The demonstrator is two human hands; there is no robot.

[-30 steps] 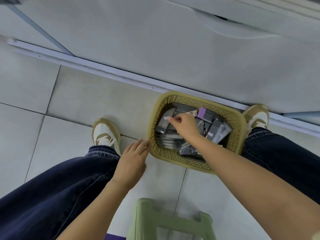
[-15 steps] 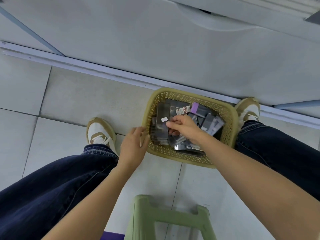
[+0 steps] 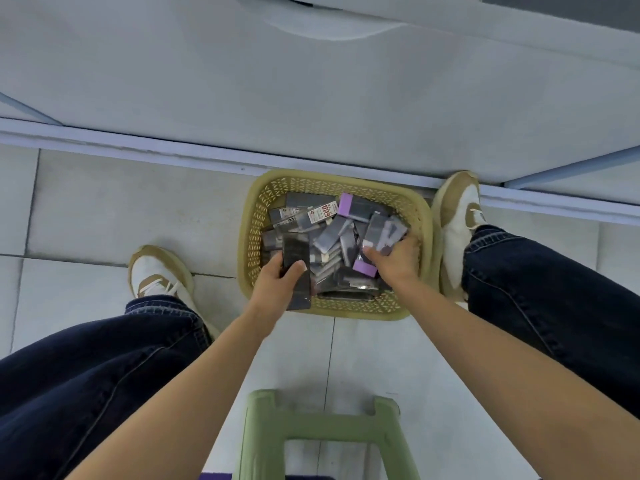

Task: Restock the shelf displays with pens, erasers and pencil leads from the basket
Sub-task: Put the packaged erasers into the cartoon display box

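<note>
At the bottom edge we see the top of a green plastic stool point(image 3: 325, 434) on the pale tiled floor point(image 3: 104, 209), with legs in dark blue jeans point(image 3: 86, 375) spread to either side. Between them we follow two bare forearms forward to a yellow lattice basket point(image 3: 254, 237), which sits on the tiles between a tan-and-white left shoe point(image 3: 156, 275) and a matching right shoe point(image 3: 457, 223). The left hand point(image 3: 277, 284) grips a dark flat pack point(image 3: 296, 258) at the basket's near left corner, thumb across its face and fingers wrapped round its left edge, the pack's near end reaching over the rim. The right hand point(image 3: 396, 259) is down inside the right side of the basket, thumb pressing on a grey pack point(image 3: 382, 232) and fingers curled behind it; a purple-ended pack point(image 3: 363, 268) lies just beneath the thumb. The rest of the basket is heaped with grey stationery packs point(image 3: 332, 237); we cannot tell which hold pens, erasers or leads. Beyond the far rim run the white base rail point(image 3: 138, 147) and plain white panel point(image 3: 207, 74) of the shelf unit.
</note>
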